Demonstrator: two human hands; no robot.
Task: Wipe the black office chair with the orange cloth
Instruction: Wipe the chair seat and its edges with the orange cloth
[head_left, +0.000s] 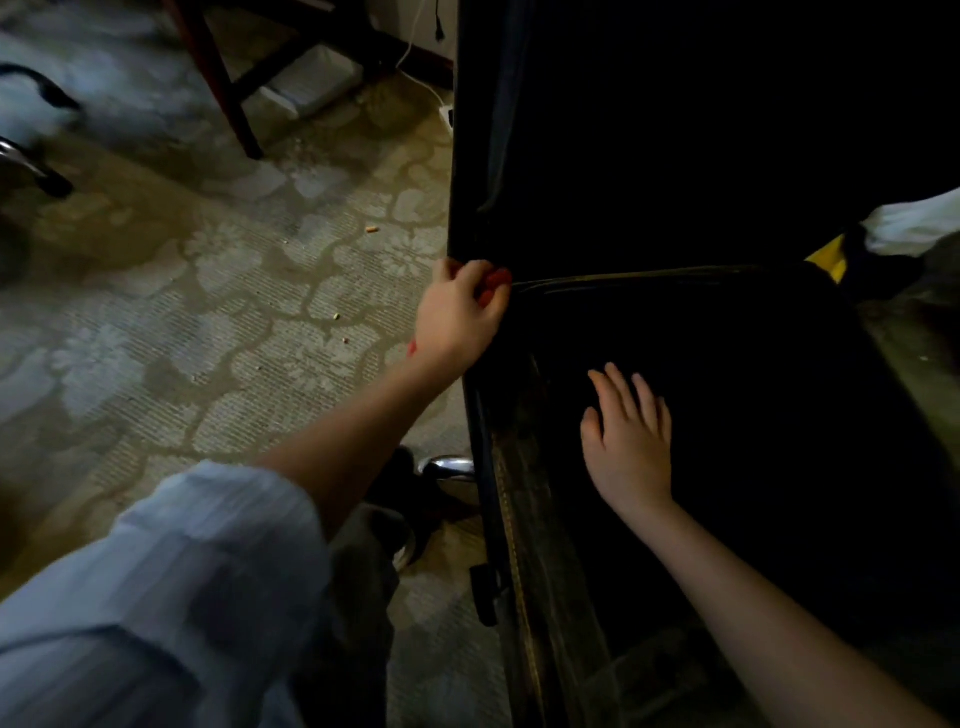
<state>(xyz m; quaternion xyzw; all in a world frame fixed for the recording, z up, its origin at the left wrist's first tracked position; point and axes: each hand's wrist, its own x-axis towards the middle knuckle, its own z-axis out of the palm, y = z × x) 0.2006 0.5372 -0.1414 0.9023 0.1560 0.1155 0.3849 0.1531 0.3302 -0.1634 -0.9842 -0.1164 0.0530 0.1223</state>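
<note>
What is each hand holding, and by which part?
Left hand grips the orange cloth, bunched in its grip; which part cannot be told. Right hand holds nothing, flat on the black office chair.

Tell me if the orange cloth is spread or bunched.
Bunched: the orange cloth barely shows inside the curled left hand.

The orange cloth is almost wholly hidden inside the left hand; only small bits show past the fingers. The black office chair runs off the top and right edges, too dark for surface detail. A white and black shape at upper left is blurred. Specks on the carpet are too small to identify.
</note>
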